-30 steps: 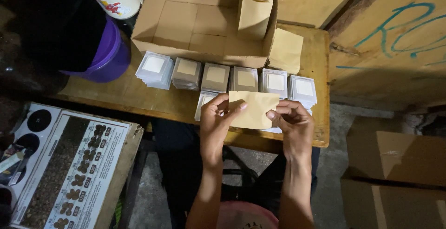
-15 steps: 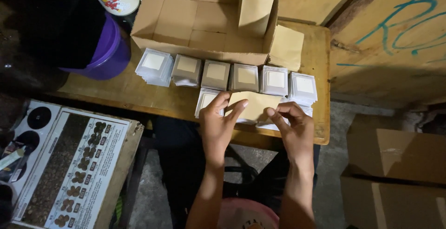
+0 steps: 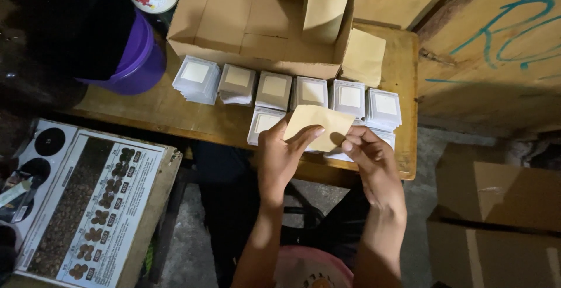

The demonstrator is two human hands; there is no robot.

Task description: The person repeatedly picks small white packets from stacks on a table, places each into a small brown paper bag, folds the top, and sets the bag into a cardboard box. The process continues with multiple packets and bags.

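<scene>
My left hand [image 3: 286, 156] and my right hand [image 3: 369, 158] together hold a small tan paper envelope [image 3: 320, 124] above the front edge of a wooden table [image 3: 193, 118]. The left fingers pinch its lower left side; the right fingertips pinch its lower right corner. Just beyond the envelope lie several stacks of small white-edged square cards [image 3: 274, 89] in a row, with two more stacks partly hidden under the envelope and my hands.
An open cardboard box [image 3: 257, 25] at the back of the table holds a stack of tan envelopes [image 3: 324, 7]. A loose envelope [image 3: 363, 57] leans beside it. A purple bucket [image 3: 137, 60] stands left. A printed box [image 3: 87, 206] sits lower left; cardboard cartons [image 3: 497, 206] right.
My hands have brought the envelope slightly lower and closer to the table's front edge, and the envelope has tilted a little. The view has shifted slightly.
</scene>
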